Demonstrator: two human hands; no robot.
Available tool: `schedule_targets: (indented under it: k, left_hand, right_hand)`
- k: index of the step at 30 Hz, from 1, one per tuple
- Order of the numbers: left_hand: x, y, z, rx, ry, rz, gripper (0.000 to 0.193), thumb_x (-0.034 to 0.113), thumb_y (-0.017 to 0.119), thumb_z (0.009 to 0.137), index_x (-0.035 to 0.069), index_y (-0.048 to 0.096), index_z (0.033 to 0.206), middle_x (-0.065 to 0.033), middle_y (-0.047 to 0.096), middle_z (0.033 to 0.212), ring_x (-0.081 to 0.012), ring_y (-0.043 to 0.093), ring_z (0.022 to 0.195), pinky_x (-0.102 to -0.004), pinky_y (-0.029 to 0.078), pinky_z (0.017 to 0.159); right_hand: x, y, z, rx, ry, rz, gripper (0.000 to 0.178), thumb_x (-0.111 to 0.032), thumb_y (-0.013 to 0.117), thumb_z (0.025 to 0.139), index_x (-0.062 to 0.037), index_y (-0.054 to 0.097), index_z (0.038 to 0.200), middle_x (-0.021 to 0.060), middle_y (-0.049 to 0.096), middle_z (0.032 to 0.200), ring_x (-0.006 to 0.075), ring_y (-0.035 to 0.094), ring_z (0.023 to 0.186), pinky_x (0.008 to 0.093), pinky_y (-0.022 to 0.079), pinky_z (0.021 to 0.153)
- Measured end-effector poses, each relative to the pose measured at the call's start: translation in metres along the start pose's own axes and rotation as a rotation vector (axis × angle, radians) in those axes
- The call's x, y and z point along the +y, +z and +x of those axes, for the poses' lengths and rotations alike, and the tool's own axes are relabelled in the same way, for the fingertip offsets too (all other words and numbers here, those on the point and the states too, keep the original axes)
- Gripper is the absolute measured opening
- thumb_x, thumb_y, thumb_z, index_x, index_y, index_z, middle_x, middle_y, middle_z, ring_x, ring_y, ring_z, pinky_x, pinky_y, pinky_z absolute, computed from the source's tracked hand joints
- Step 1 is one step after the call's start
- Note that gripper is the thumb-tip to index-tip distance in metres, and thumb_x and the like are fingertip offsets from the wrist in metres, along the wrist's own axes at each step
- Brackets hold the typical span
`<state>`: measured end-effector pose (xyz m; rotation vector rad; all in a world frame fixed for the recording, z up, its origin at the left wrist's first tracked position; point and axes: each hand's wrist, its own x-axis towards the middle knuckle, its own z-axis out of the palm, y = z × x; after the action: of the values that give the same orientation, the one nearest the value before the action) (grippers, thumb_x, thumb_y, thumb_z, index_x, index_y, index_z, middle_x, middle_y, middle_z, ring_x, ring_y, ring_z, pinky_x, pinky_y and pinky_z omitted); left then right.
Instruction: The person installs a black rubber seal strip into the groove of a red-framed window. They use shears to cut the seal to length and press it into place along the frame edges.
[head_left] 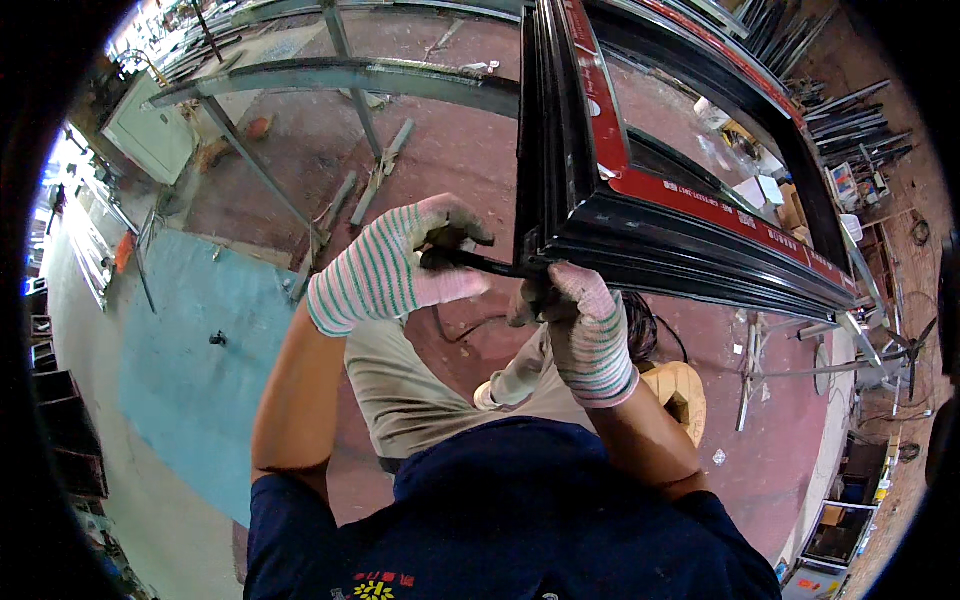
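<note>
Both my hands wear white knit gloves with green stripes and darkened fingers. My left hand is closed on a black rubber-looking strip, its thumb below and fingers curled above. The strip runs right to the near corner of a black metal frame with red printed tape along its faces. Under that corner my right hand pinches the strip's other end, fingertips touching the frame's lower edge. What lies inside the right fingertips is partly hidden.
A steel stand is behind the frame. A turquoise sheet covers floor at left, near a pale cabinet. A wooden spool with dark cable sits by my right forearm. Metal profiles are piled at far right.
</note>
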<state>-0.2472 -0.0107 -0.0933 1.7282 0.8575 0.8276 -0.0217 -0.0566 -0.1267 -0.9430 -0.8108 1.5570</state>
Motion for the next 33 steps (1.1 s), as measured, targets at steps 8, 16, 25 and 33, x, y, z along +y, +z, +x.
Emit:
schedule_targets:
  k: [8, 16, 25, 33]
  left_hand:
    - [0.002, -0.022, -0.023, 0.072, 0.016, 0.018, 0.033, 0.002, 0.078, 0.076, 0.004, 0.060, 0.105, -0.0031, 0.064, 0.094, -0.0102, 0.061, 0.088, -0.0265, 0.051, 0.080]
    - [0.053, 0.019, 0.028, -0.148, 0.371, 0.244, 0.037, 0.006, 0.085, 0.066, 0.005, 0.070, 0.099, -0.0041, 0.063, 0.080, -0.0153, 0.060, 0.071, -0.0287, 0.046, 0.062]
    - [0.098, 0.121, 0.109, -0.433, 0.567, 0.419, 0.041, 0.024, 0.084, 0.072, 0.008, 0.071, 0.108, -0.0056, 0.058, 0.077, -0.0179, 0.054, 0.067, -0.0301, 0.042, 0.060]
    - [0.126, 0.143, 0.132, -0.593, 0.532, 0.427, 0.045, 0.038, 0.078, 0.080, 0.006, 0.070, 0.111, -0.0057, 0.059, 0.080, -0.0200, 0.056, 0.072, -0.0323, 0.043, 0.066]
  right_hand:
    - [-0.025, -0.021, -0.031, -0.062, 0.002, -0.105, 0.036, -0.032, 0.053, 0.087, 0.0016, 0.064, 0.093, 0.0131, 0.062, 0.070, 0.0254, 0.061, 0.064, 0.0357, 0.048, 0.062]
    - [-0.088, -0.123, -0.112, 0.008, 0.080, -0.064, 0.052, -0.032, 0.066, 0.069, -0.0006, 0.064, 0.111, 0.0093, 0.067, 0.081, 0.0189, 0.064, 0.062, 0.0287, 0.047, 0.049]
    - [-0.069, -0.190, -0.163, 0.195, -0.201, 0.043, 0.056, -0.054, 0.056, 0.087, -0.0005, 0.066, 0.100, 0.0124, 0.069, 0.082, 0.0229, 0.065, 0.068, 0.0358, 0.052, 0.057]
    - [-0.060, -0.141, -0.177, 0.324, -0.260, -0.034, 0.042, -0.036, 0.053, 0.094, 0.0028, 0.063, 0.108, 0.0110, 0.065, 0.084, 0.0193, 0.061, 0.072, 0.0307, 0.047, 0.065]
